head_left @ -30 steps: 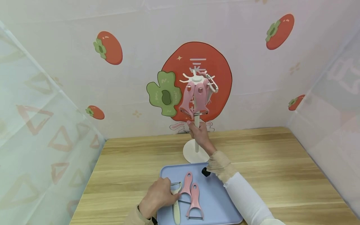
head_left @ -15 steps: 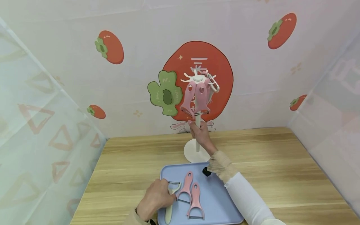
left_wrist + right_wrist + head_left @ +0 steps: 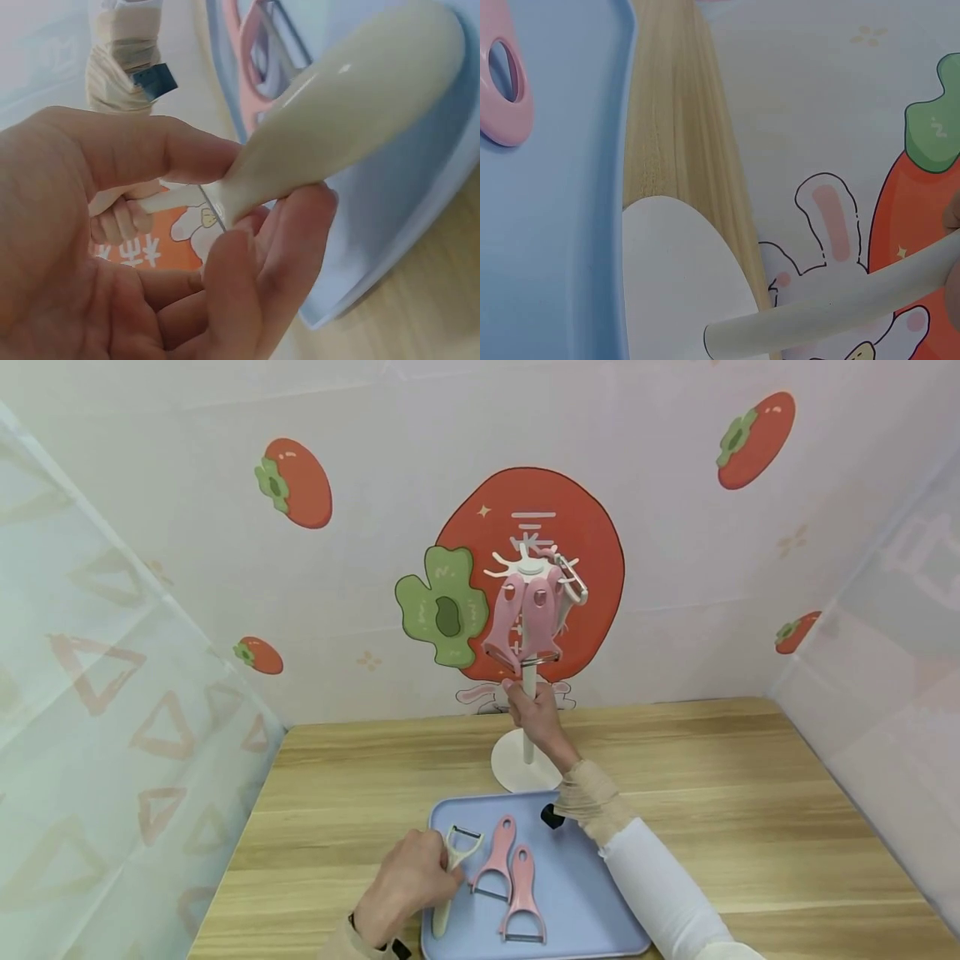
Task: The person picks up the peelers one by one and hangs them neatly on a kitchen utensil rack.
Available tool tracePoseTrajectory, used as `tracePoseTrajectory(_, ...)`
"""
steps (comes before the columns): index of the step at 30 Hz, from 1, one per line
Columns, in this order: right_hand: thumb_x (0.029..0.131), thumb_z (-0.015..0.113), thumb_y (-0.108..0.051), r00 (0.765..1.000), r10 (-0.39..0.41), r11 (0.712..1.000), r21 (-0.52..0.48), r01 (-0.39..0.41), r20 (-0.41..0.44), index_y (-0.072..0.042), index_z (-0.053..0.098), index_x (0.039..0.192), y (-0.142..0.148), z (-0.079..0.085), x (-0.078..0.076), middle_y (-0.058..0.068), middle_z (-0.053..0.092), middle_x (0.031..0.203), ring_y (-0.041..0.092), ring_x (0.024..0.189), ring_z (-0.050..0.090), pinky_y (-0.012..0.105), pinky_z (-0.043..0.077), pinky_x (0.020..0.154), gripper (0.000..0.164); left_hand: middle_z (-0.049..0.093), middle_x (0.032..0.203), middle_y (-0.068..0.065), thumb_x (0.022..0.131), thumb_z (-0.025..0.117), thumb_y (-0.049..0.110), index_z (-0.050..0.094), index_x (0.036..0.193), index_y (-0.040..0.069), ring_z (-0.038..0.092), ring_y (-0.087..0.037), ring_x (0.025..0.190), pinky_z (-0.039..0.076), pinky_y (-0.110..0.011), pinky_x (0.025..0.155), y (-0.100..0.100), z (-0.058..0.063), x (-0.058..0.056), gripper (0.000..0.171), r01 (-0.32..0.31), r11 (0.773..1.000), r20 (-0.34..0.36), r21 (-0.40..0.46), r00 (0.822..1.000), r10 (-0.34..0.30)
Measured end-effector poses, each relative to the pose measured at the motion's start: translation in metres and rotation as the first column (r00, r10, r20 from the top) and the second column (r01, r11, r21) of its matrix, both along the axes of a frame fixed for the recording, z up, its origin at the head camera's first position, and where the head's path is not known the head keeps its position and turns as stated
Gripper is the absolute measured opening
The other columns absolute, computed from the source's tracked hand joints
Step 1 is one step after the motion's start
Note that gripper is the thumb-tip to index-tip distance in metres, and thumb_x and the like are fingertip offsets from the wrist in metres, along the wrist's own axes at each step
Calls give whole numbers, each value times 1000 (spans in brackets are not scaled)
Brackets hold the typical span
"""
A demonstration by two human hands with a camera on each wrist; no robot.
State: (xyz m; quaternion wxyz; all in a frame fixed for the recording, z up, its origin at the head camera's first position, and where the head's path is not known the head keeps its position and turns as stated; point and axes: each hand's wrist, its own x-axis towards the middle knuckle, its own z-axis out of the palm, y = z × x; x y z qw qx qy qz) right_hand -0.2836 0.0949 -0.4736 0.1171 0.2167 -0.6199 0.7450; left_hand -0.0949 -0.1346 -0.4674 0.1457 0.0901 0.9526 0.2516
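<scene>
Cream peeler [image 3: 352, 105] farther L vs bef., in L hand [image 3: 409, 874]

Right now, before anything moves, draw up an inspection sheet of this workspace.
Surface: wooden table, bearing a blue tray and a white stand.
Things in use: cream peeler held; two pink peelers lying in the tray; hanging peelers on the stand.
Clutter: nothing seen.
Hands: left hand pinches the cream peeler; right hand grips the stand's pole.
Cables: nothing seen.
Surroundings: pale backdrop with printed red fruit.
</scene>
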Motion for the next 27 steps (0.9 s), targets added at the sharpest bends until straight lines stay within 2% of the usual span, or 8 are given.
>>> tracePoseTrajectory(4,105,56,-25,1000,-2,1000,5,2,1,3,39,58,0,-2,1,-7,33,45,8,38,28,24,22,38,57,54,60,2,82,77,24,58,66,14,51,-12,53,41,-29,47,-4,8,-3,27,24,999,-7,31,1000,-24)
tracePoseTrajectory(8,104,58,-28,1000,-3,1000,1,3,1,4,39,58,0,-3,2,-7,32,45,8,39,28,24,22,39,59,56,62,2,85,77,24,59,72,13,53,-11,52,43,-28,47,-8,17,-9,24,45,996,-16,71,999,-44)
tracePoseTrajectory(13,104,58,-30,1000,1,1000,0,-1,-2,3,39,58,0,-3,2,-8,33,46,7,39,28,24,22,39,59,59,70,3,88,75,25,60,80,13,55,-10,58,45,-28,50,-14,36,-18,21,52,992,-60,117,997,-46)
tracePoseTrajectory(16,105,57,-27,1000,5,1000,-4,-5,-16,3,39,58,0,-2,2,-7,33,45,7,38,28,24,22,38,58,64,80,1,94,71,23,61,89,11,62,-9,64,50,-28,53,-15,47,-23,16,36,979,-72,202,997,-21)
tracePoseTrajectory(20,105,56,-23,1000,2,1000,-3,-3,-26,3,39,58,0,1,1,-7,34,45,7,38,29,23,22,38,57,67,93,-3,100,65,20,61,99,9,70,-11,76,56,-27,61,-15,58,-30,11,20,948,-81,317,997,6)
tracePoseTrajectory(27,105,58,-27,1000,-1,1000,3,1,2,3,39,59,1,2,1,-7,34,45,7,38,29,23,22,38,58,70,102,-6,101,65,19,63,108,9,71,-15,86,58,-29,69,-15,69,-36,13,25,926,-171,376,984,43)
